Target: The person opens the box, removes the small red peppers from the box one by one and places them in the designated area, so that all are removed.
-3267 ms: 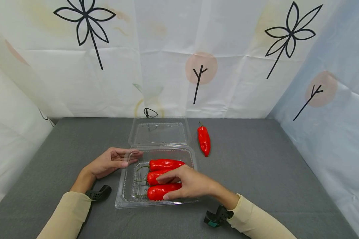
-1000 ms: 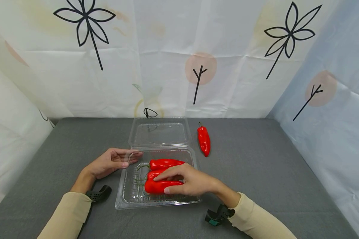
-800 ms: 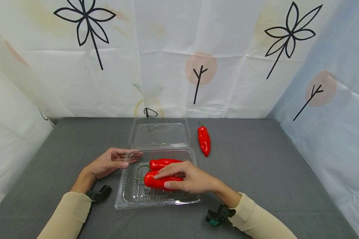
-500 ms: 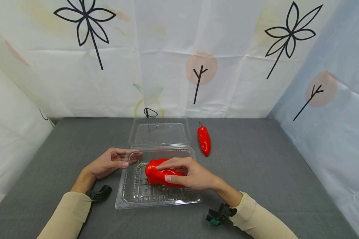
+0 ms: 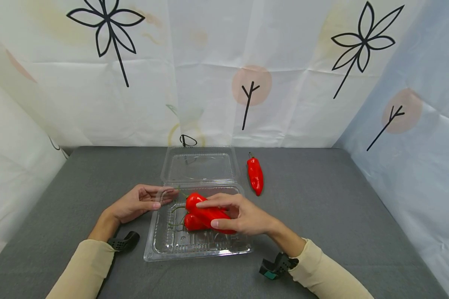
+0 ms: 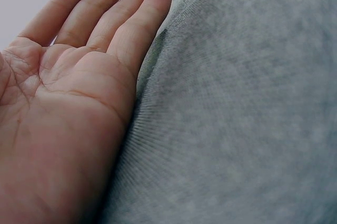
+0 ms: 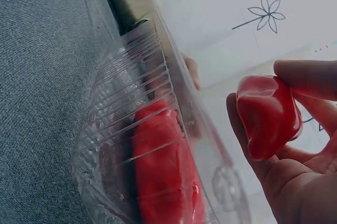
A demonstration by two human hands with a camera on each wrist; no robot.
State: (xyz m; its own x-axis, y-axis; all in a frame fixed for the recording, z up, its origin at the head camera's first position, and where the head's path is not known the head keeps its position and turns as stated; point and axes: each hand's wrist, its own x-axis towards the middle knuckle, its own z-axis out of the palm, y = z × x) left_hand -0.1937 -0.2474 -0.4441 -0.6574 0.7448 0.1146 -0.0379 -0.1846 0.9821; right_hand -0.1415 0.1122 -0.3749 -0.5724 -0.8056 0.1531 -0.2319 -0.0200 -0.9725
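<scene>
In the head view my right hand [image 5: 243,214] pinches a red pepper [image 5: 205,211] between thumb and fingers, tilted over the clear plastic container [image 5: 161,249]. From the right wrist, the held pepper [image 7: 266,116] appears raised apart from the container's wall. Beneath it lies another red pepper [image 5: 194,223]; a second green stem beside it belongs to a pepper mostly hidden. My left hand [image 5: 134,203] rests at the container's left side, fingertips at its wall. Its fingers [image 6: 131,34] look straight, and they curl round nothing.
The container's hinged lid [image 5: 200,164] lies folded back behind the base. One more red pepper [image 5: 255,176] lies on the grey table [image 5: 321,199], right of the lid. A patterned white cloth [image 5: 209,83] stands behind the table.
My right hand has lifted the front pepper from the container's near side and carried it back over the others, its stem end turning toward the rear. The left hand stays put.
</scene>
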